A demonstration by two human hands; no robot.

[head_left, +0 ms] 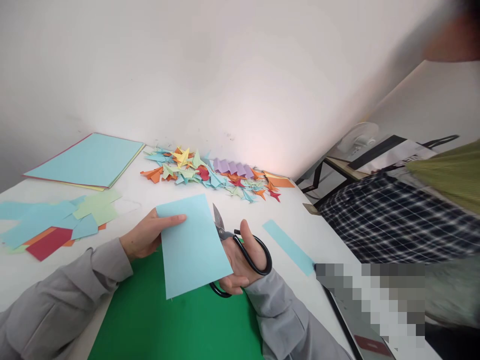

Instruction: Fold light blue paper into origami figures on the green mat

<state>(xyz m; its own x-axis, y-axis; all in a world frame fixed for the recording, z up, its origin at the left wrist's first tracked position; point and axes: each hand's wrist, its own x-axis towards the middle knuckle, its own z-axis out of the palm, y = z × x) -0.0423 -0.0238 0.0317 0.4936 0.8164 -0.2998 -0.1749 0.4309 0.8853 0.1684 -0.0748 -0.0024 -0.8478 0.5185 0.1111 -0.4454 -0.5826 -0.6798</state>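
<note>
My left hand [152, 232] pinches the upper left edge of a light blue paper sheet [195, 250], thumb on top. In my right hand [243, 260] are scissors [258, 255] with black loop handles; the thumb is raised by one loop and the fingers lie by the other. The visible blade points up and away beside the sheet's right edge, and the sheet hides part of the scissors. Below both hands lies a green sheet [180, 330]. A narrow light blue strip [288, 246] rests on the white table right of the scissors.
Folded paper pieces [202, 172] in many colours lie along the wall. Large coloured sheets [90, 160] are stacked at the back left, with cut papers [56, 225] nearer. A person in a checked garment [390, 220] is at the right, near a pixelated area and a fan [358, 137].
</note>
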